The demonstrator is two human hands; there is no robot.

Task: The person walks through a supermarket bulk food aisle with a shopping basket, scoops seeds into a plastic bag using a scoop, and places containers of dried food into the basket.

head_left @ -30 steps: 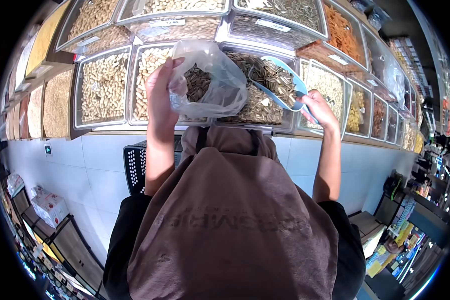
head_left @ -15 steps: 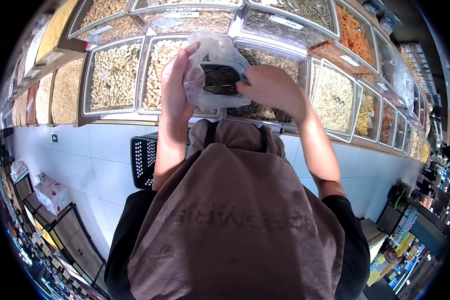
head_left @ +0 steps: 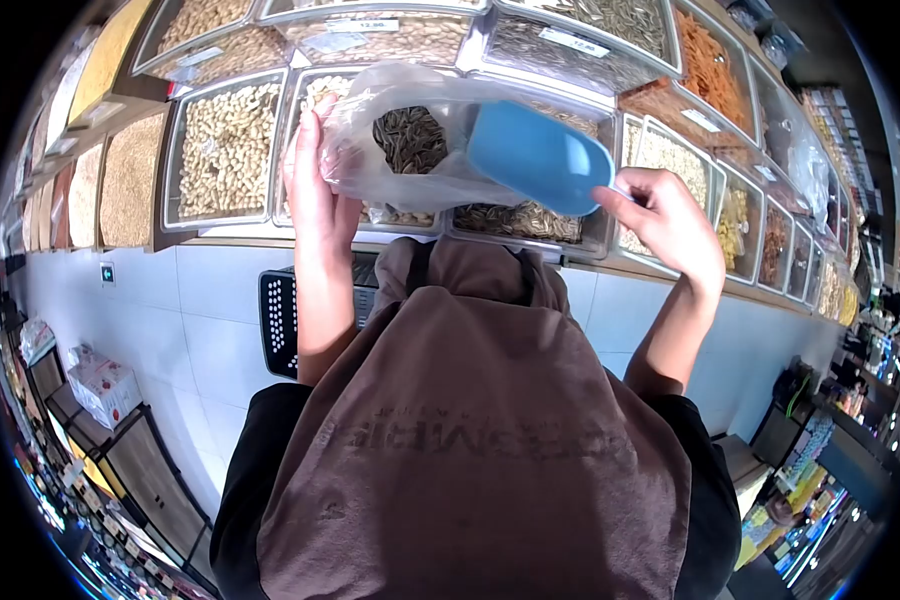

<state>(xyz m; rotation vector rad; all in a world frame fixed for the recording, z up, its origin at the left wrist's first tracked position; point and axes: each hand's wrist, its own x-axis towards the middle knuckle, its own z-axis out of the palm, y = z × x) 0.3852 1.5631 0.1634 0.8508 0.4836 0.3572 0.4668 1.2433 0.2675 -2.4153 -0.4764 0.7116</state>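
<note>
My left hand [head_left: 320, 180] grips the left side of a clear plastic bag [head_left: 360, 110]. Dark striped sunflower seeds [head_left: 410, 140] lie inside the bag. In my right hand [head_left: 665, 215] is the handle end of a blue scoop [head_left: 545, 155]; its wide end sits at the bag's right side, and no seeds show on it. Bag and scoop are over the bins, partly covering a bin of sunflower seeds [head_left: 520, 222] and a bin of peanuts.
Peanuts fill a bin [head_left: 225, 155] on the left. Pale flat seeds are in a lidded bin [head_left: 710, 180] on the right. Priced bins [head_left: 570, 42] form a raised row behind. A dark perforated basket [head_left: 280, 320] is below the counter, beside my apron [head_left: 470, 420].
My right hand has drawn back to the right, bringing the blue scoop into view out of the bag. My left hand and the bag have shifted slightly left, and the bag is stretched wider.
</note>
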